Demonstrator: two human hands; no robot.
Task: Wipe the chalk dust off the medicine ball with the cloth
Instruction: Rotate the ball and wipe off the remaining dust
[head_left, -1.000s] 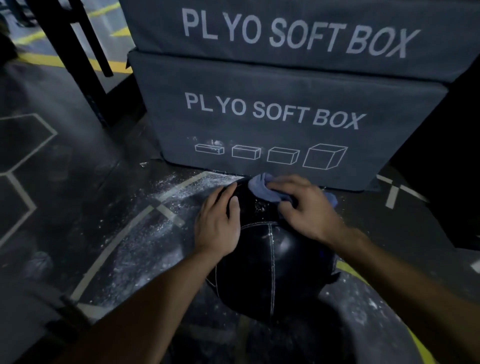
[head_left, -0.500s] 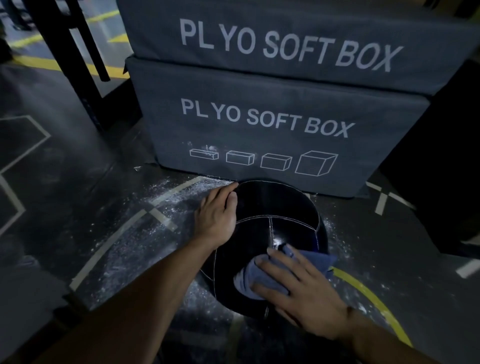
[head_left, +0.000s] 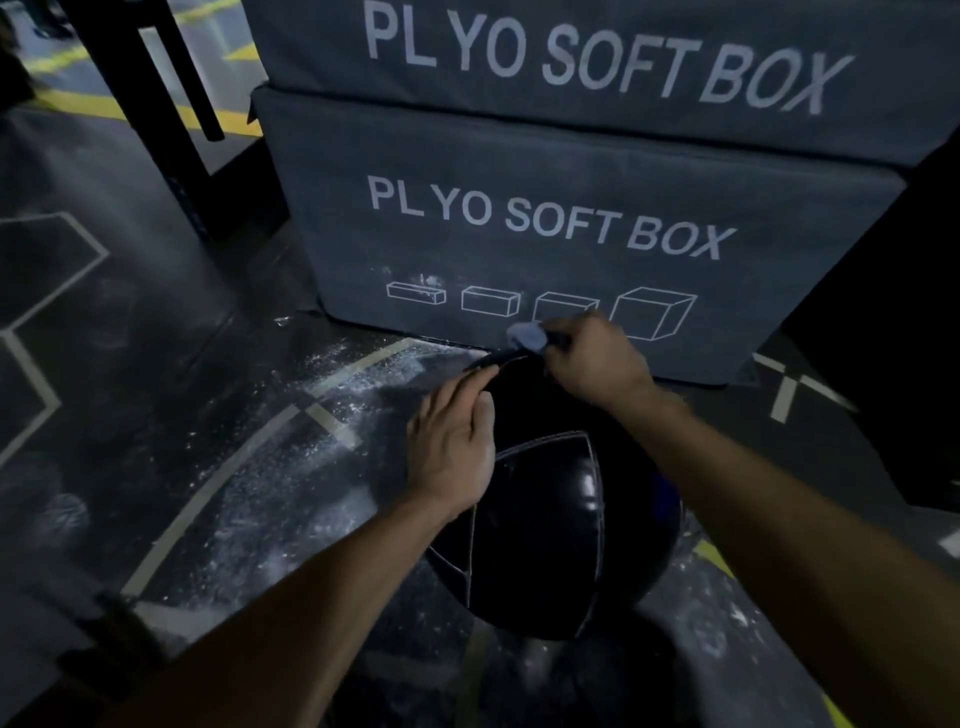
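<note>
One black medicine ball (head_left: 545, 499) with pale seam stitching sits on the dark floor (head_left: 156, 364) near the middle of the view, and one small blue cloth (head_left: 527, 335) is bunched at the ball's far top edge. Two grey soft boxes are stacked just beyond the ball: the lower box (head_left: 545, 223) carries white lettering and four little box outlines, and the upper box (head_left: 597, 57) sits on top of it with the same lettering. White chalk dust (head_left: 322, 415) is scattered over the floor to the left of the ball and across the pale painted lines there, with a few specks on the near right beside a yellow line (head_left: 714, 556). A dark upright frame (head_left: 150, 78) stands at the far left. The lower box stands close behind the ball's far side. The left hand (head_left: 452, 447) lies flat on the ball's upper left side, fingers straight and together, pressing the surface. The right hand (head_left: 592, 358) is at the ball's far top, fingers curled round the cloth and gripping it against the ball; the hand is slightly blurred.
</note>
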